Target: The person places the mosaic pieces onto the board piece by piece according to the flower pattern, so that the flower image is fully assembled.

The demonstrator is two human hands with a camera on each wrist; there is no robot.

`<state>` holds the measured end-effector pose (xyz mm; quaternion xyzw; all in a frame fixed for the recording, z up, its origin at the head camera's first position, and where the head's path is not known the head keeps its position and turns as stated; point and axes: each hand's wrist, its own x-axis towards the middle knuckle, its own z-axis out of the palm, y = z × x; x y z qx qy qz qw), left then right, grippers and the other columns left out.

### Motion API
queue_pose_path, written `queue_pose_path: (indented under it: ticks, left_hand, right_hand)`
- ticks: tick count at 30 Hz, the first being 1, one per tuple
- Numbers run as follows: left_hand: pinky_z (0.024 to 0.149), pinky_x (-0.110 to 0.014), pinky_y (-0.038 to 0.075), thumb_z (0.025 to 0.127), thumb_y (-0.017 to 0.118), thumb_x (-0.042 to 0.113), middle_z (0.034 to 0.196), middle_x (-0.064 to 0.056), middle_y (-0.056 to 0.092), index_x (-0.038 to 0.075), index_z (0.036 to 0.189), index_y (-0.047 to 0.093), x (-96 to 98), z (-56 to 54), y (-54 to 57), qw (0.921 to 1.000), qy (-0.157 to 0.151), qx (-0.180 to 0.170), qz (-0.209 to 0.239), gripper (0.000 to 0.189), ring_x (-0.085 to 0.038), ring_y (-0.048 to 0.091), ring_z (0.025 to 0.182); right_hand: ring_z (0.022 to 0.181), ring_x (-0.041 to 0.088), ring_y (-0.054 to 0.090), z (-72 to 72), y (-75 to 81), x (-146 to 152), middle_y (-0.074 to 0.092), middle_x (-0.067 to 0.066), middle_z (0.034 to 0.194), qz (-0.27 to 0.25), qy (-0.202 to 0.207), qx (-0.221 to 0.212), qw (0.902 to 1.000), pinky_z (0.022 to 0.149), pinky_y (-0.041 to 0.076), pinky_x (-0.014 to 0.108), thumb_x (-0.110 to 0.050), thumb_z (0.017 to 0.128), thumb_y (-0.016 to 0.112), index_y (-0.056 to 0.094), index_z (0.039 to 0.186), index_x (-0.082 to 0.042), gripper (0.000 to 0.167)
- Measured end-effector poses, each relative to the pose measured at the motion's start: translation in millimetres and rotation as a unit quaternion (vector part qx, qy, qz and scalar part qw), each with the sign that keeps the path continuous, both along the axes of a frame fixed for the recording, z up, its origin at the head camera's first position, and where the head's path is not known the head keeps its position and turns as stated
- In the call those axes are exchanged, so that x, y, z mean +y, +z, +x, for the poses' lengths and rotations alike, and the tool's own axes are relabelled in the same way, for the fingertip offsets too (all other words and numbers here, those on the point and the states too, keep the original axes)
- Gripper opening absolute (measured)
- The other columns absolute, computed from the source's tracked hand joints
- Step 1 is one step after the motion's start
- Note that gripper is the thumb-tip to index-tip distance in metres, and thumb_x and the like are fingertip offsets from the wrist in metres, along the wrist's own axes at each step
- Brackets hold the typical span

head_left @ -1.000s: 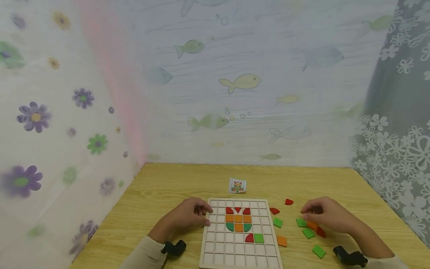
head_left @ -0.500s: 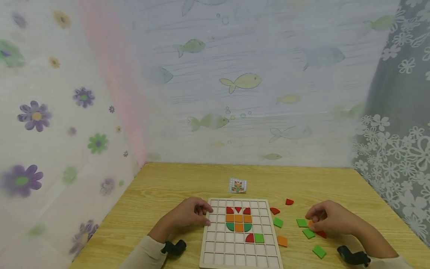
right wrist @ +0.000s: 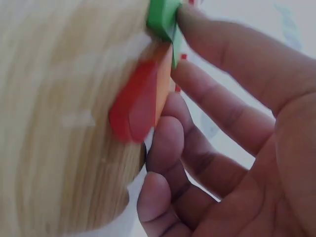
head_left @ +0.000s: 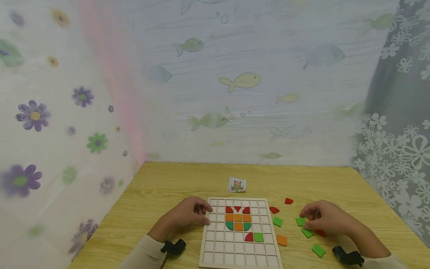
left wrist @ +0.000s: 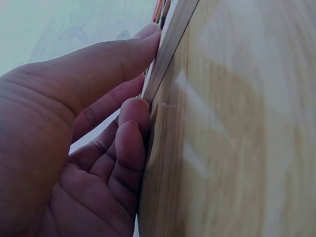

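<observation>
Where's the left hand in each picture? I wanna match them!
Head: left hand is low, left of centre, at the board's left edge.
Left wrist: big, across the left half, thumb against the board's edge.
Right wrist: not in it; that's the right hand.
Shared landmark: the wooden table.

Place: a play corner, I think
Walls point(head_left: 201, 149): fish point(head_left: 248, 80) and flowers point(head_left: 33, 116)
Table point(head_left: 168, 179): wood, with my puzzle board point(head_left: 219, 246)
</observation>
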<state>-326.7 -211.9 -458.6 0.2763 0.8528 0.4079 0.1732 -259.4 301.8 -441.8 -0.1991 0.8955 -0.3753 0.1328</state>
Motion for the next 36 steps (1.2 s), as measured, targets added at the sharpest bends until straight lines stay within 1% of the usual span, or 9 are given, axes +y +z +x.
queue_pose_path:
  ticks: [4, 8, 13, 19, 23, 27, 31, 36]
  left_hand:
    - [0.074, -0.029, 0.052, 0.087, 0.086, 0.031, 0.102, 0.0, 0.066, 0.022, 0.116, 0.076, 0.3, 0.7, 1.0, 1.0, 0.001, 0.0, 0.001, 0.032, -0.017, 0.059, 0.086]
    - [0.074, -0.028, 0.052, 0.087, 0.086, 0.03, 0.102, 0.0, 0.066, 0.021, 0.116, 0.076, 0.8, 1.3, 2.7, 1.0, 0.001, -0.003, 0.004, 0.033, -0.017, 0.059, 0.086]
    - [0.075, -0.028, 0.052, 0.087, 0.086, 0.029, 0.103, 0.0, 0.066, 0.021, 0.117, 0.076, 1.1, 1.1, 2.7, 1.0, -0.002, -0.003, 0.007, 0.033, -0.016, 0.059, 0.087]
    - [0.074, -0.028, 0.052, 0.087, 0.087, 0.029, 0.102, 0.0, 0.066, 0.021, 0.116, 0.076, 0.6, 0.4, 1.3, 1.0, -0.002, -0.005, 0.007, 0.032, -0.017, 0.059, 0.087]
    - [0.075, -0.029, 0.052, 0.087, 0.086, 0.03, 0.103, -0.001, 0.066, 0.021, 0.117, 0.076, 0.4, 1.0, 1.7, 1.0, -0.001, -0.006, 0.007, 0.032, -0.017, 0.059, 0.087]
    - [0.074, -0.029, 0.052, 0.087, 0.086, 0.03, 0.103, 0.0, 0.066, 0.021, 0.117, 0.076, 0.0, 1.2, 2.9, 1.0, -0.002, -0.005, 0.005, 0.032, -0.018, 0.059, 0.087]
    - [0.074, -0.028, 0.052, 0.087, 0.086, 0.031, 0.102, -0.001, 0.066, 0.022, 0.117, 0.076, -0.6, -0.2, 1.6, 1.0, -0.004, -0.002, 0.007, 0.032, -0.017, 0.059, 0.086]
    - [0.074, -0.028, 0.052, 0.087, 0.086, 0.03, 0.102, 0.0, 0.066, 0.022, 0.116, 0.076, -0.3, -0.7, 0.2, 0.9999, -0.007, -0.001, 0.009, 0.032, -0.016, 0.059, 0.086]
  right_hand:
    - [0.077, 0.004, 0.058, 1.8, 3.2, -8, 0.067, 0.003, 0.096, 0.02, -0.009, 0.021, 0.9995, 0.067, 0.05, 0.026, -0.027, 0.091, 0.081, 0.075, 0.11, -0.011, 0.026]
    - [0.077, 0.004, 0.06, 3.0, 6.5, -13, 0.069, 0.002, 0.097, 0.027, -0.014, 0.021, 0.9993, 0.068, 0.052, 0.026, -0.025, 0.091, 0.08, 0.075, 0.108, -0.011, 0.024]
    - [0.076, 0.006, 0.06, 3.2, 7.5, -17, 0.068, 0.001, 0.093, 0.029, -0.021, 0.018, 0.9992, 0.067, 0.051, 0.027, -0.024, 0.09, 0.081, 0.072, 0.103, -0.011, 0.021]
    - [0.071, 0.007, 0.057, 3.1, 7.4, -21, 0.066, 0.0, 0.085, 0.021, -0.021, 0.027, 0.9992, 0.063, 0.049, 0.027, -0.022, 0.091, 0.08, 0.071, 0.097, -0.012, 0.015]
    - [0.071, 0.007, 0.056, 2.9, 10.0, -24, 0.066, -0.001, 0.085, 0.011, -0.016, 0.034, 0.9992, 0.062, 0.048, 0.027, -0.023, 0.095, 0.077, 0.071, 0.096, -0.014, 0.011]
    - [0.072, 0.008, 0.058, 2.4, 14.2, -28, 0.067, -0.003, 0.086, 0.014, -0.016, 0.041, 0.999, 0.063, 0.05, 0.027, -0.024, 0.096, 0.075, 0.072, 0.097, -0.016, 0.009]
    - [0.072, 0.007, 0.059, 2.6, 18.2, -32, 0.067, -0.005, 0.086, 0.019, -0.018, 0.06, 0.9978, 0.063, 0.05, 0.027, -0.025, 0.096, 0.075, 0.072, 0.096, -0.018, 0.008]
    - [0.074, 0.007, 0.059, 3.6, 23.4, -39, 0.066, -0.006, 0.085, 0.015, -0.018, 0.085, 0.9961, 0.064, 0.05, 0.027, -0.026, 0.097, 0.074, 0.072, 0.095, -0.019, 0.008]
